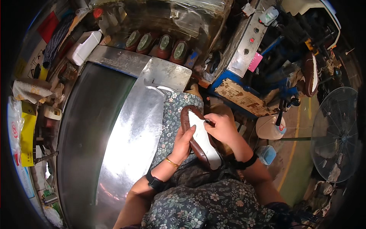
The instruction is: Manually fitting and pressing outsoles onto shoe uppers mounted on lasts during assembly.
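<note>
A brown leather shoe upper (185, 119) lies sole side up over my lap, its white insole board (202, 138) facing me. My left hand (182, 144) grips its left side, the thumb pressed on the white board. At the right edge near the toe, my right hand (222, 128) is closed in a pinch. Something small and dark shows at those fingertips, too small to name. Metal lasting pincers (155, 86) rest on the steel plate beyond my knee, out of both hands.
Left of me runs a dark conveyor belt (100, 110) beside a shiny steel surface (131, 141). Several brown shoes on green lasts (164, 47) stand in a row at the back. To the right are a machine with a control panel (249, 38) and a large fan (341, 137).
</note>
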Available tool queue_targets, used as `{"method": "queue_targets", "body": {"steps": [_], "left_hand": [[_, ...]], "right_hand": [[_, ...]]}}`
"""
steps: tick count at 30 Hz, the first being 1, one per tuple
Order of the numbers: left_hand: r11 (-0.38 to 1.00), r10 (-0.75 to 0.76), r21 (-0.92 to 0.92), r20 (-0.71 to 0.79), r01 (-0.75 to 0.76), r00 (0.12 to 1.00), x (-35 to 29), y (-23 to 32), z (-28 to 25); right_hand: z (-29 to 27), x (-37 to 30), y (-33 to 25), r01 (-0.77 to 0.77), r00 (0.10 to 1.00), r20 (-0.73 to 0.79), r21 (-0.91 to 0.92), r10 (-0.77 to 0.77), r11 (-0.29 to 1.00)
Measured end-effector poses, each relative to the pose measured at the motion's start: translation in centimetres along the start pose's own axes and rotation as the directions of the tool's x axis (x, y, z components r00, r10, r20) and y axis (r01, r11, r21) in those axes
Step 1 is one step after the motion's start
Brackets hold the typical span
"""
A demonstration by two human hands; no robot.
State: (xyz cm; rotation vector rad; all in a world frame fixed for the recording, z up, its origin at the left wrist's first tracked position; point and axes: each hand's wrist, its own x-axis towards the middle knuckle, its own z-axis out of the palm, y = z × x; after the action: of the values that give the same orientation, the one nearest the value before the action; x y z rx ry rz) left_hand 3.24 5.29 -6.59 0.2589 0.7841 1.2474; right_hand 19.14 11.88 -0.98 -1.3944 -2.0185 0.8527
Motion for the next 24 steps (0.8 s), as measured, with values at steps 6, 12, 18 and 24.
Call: {"method": "queue_targets", "body": {"steps": [6,12,18,24], "left_hand": [[1.0,-0.01,-0.011,-0.014,0.01,1.0,0.1,-0.1,-0.2],[0.925,-0.187,-0.318,0.09,0.207,0.978,0.1,-0.2,-2.8],[0.979,-0.134,-0.161,-0.048,0.125,0.99,0.3,0.8,-1.1],[0.982,-0.138,-0.15,-0.153,0.115,0.979,0.8,0.6,-1.1]], "right_hand": [[1.3,2.1,1.6,0.267,0.962,0.126,-0.267,-0.242,0.926],[3.9,0.7,4.5,-0.471,0.811,0.393,0.878,0.434,0.087],[5.1,1.5,2.2,-0.71,0.686,0.46,0.255,0.563,0.657],[4.0,3.3,-0.9,-0.225,0.917,0.258,-0.293,0.303,0.929]]}}
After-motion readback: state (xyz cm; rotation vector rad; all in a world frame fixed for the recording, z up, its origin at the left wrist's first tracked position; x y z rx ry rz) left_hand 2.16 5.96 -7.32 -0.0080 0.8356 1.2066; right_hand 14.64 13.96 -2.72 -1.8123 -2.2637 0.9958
